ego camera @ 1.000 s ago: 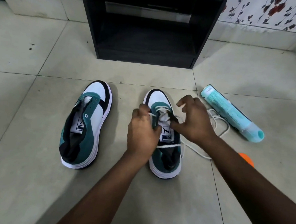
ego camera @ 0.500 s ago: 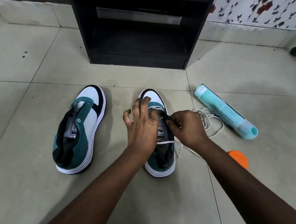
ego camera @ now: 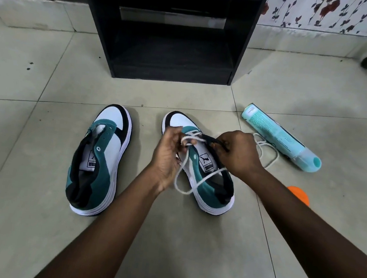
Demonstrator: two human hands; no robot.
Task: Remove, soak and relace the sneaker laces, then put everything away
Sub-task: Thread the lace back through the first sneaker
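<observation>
Dim, soft indoor light; faint shadows on the tiled floor (ego camera: pixel 36 191). Wide-angle bending at the edges, slight blur throughout.

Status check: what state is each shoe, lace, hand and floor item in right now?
Left teal-and-white sneaker: unlaced, upright.
Right teal-and-white sneaker: upright, partly laced.
White lace: slack loop.
Left hand: pinches lace.
Right hand: grips the sneaker's edge.
Teal bottle: lying down.
Spare white lace: loose on floor.

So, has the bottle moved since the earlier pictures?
No. The bottle lies in the same place, its base at the tile joint.
</observation>
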